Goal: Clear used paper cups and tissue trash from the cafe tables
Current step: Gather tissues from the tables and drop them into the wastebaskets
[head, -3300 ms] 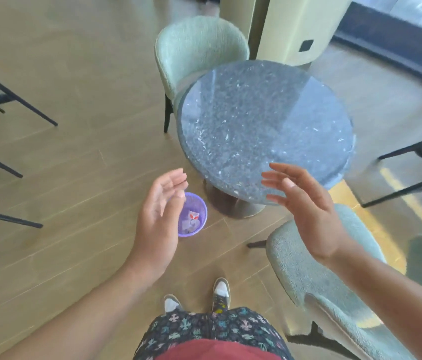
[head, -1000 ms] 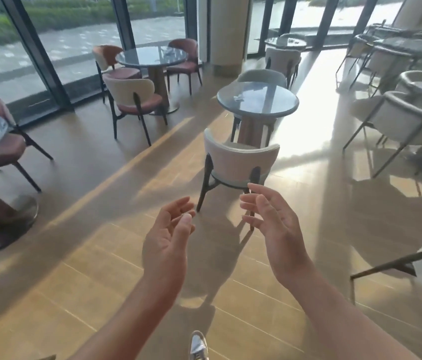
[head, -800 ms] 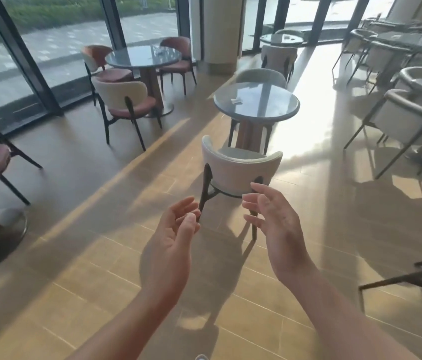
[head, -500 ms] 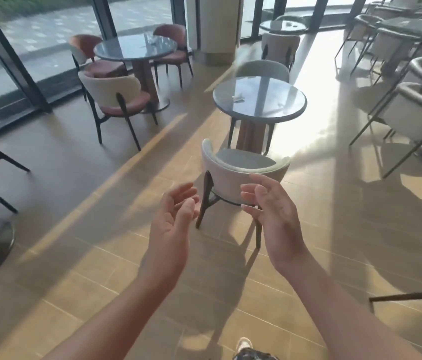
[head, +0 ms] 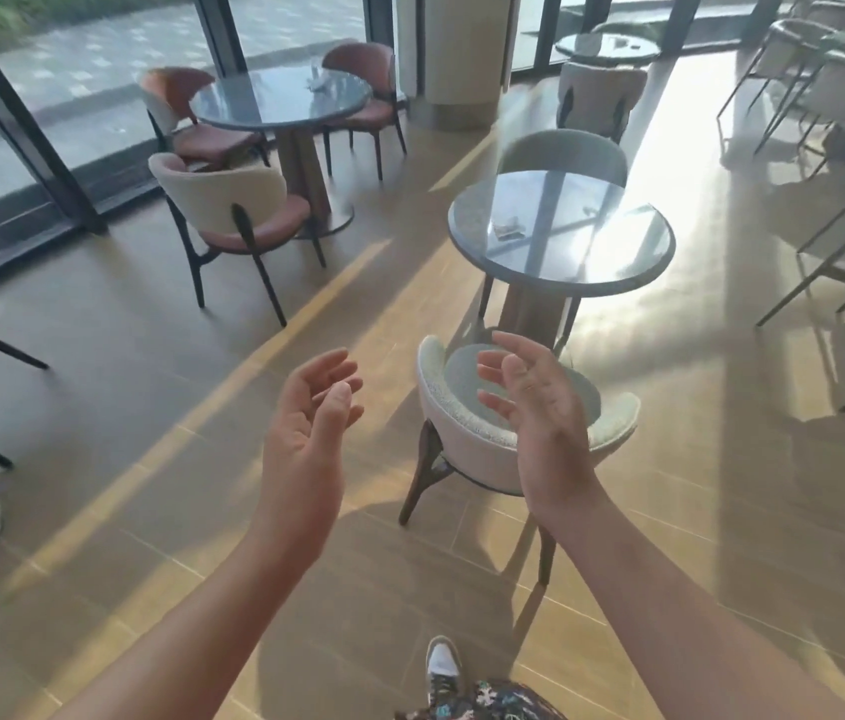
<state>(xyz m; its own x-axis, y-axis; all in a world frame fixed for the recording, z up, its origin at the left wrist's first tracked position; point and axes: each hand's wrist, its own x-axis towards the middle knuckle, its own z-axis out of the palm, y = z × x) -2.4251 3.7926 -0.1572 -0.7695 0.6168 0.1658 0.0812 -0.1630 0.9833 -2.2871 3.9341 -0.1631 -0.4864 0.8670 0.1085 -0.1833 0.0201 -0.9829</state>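
Both hands, left hand (head: 311,423) and right hand (head: 540,413), hang loosely spread and empty. Just beyond the right hand stands a chair (head: 462,439), past it the round table (head: 566,288) bearing a small scrap (head: 508,228), likely tissue; best step round the chair, then pinch it

A cafe seating area: round stone-topped tables (head: 560,236) ringed by cushioned chairs (head: 233,210) stand across a tiled floor (head: 98,366) beside tall glass walls (head: 98,59).

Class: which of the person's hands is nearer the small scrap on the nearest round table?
Right. The right hand is short of the scrap, roughly in line with it; the left hand is farther off to the left.
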